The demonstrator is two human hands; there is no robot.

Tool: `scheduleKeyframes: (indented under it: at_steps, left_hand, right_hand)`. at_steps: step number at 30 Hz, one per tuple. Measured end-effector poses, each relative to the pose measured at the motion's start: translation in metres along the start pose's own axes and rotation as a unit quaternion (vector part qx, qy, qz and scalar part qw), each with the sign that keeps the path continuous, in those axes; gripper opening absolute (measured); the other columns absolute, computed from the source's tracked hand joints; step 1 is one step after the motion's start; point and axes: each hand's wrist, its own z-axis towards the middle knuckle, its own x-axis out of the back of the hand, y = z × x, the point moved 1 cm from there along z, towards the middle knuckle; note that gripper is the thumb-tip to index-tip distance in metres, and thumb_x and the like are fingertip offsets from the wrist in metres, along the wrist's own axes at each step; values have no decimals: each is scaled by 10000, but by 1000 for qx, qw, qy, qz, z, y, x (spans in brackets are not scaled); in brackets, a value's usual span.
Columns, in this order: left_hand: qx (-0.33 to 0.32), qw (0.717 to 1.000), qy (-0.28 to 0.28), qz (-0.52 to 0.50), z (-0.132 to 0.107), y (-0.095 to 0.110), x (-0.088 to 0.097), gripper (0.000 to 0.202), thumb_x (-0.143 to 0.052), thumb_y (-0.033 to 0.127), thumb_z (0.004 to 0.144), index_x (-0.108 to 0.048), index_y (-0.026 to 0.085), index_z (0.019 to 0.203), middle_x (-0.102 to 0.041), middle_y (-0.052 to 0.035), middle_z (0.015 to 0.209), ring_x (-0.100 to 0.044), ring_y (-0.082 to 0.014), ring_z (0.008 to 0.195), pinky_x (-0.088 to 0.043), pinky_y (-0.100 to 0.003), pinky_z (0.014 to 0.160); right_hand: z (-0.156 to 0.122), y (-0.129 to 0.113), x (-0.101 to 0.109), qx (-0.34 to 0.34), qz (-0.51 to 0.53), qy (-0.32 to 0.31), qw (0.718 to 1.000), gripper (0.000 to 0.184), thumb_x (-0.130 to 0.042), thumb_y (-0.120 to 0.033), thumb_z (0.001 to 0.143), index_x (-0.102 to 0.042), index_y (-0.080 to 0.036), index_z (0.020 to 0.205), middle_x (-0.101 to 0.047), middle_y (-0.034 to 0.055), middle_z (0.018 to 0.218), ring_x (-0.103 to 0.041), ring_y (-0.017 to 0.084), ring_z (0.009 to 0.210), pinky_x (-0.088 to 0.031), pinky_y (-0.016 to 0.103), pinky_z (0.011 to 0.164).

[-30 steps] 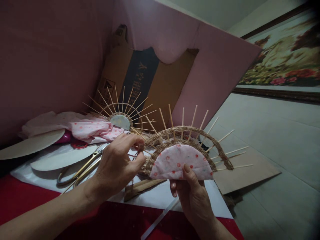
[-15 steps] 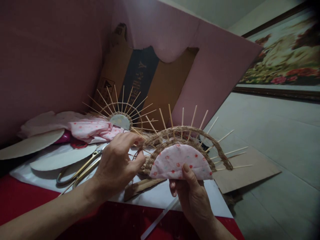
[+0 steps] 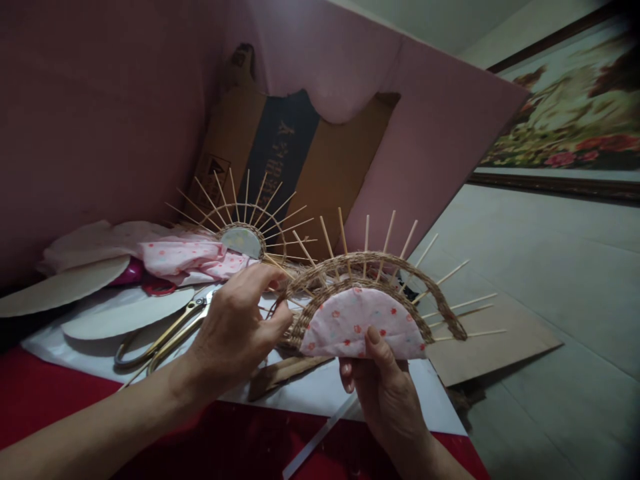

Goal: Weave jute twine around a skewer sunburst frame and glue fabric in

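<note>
A half-round piece covered in pink flowered fabric [image 3: 357,327] is edged with braided twine, and thin wooden sticks [image 3: 390,233] fan out from it. My right hand [image 3: 387,393] grips its straight lower edge, thumb in front and fingers behind. An outer arch of braided twine [image 3: 400,263] runs across the sticks. At the arch's left end, my left hand [image 3: 245,320] pinches the braid between thumb and fingers. Behind stands a similar fan piece [image 3: 241,241] with a pale half-round centre and sticks all round.
Gold-handled scissors [image 3: 175,333] lie left of my left hand, near white half-round cards [image 3: 125,313] and crumpled pink fabric [image 3: 185,260]. A cut cardboard sheet [image 3: 340,167] leans on the pink panel behind. A white strip [image 3: 320,437] and a brown cardboard piece [image 3: 285,377] lie in front.
The whole view has shifted very slightly. Both hands keep the same grip, and the fan piece stays in place between them.
</note>
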Motion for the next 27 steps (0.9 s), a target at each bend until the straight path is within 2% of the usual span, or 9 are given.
scheduleKeyframes:
  at_steps: [7,27]
  left_hand:
    - [12,1000,-4,-5,-1,0,0,165,-538,141,733,-553,215,879,-636,-21,855,-597,-192,796,-475,-315,663]
    - [-6,1000,-7,-12,-1,-1,-1,160,-534,113,732,-560,196,866,-624,-11,827,-568,-174,777,-461,-328,714]
  right_hand:
    - [1,1,0,0,0,1,1000,231,-710,-342,742,-565,-164,726,-564,-40,504,-534,104,396,-426,181,329]
    - [2,0,0,0,11,-2,1000,223,-708,-331,747,-552,-172,739,-561,-48,522,-540,100,406,-430,170,322]
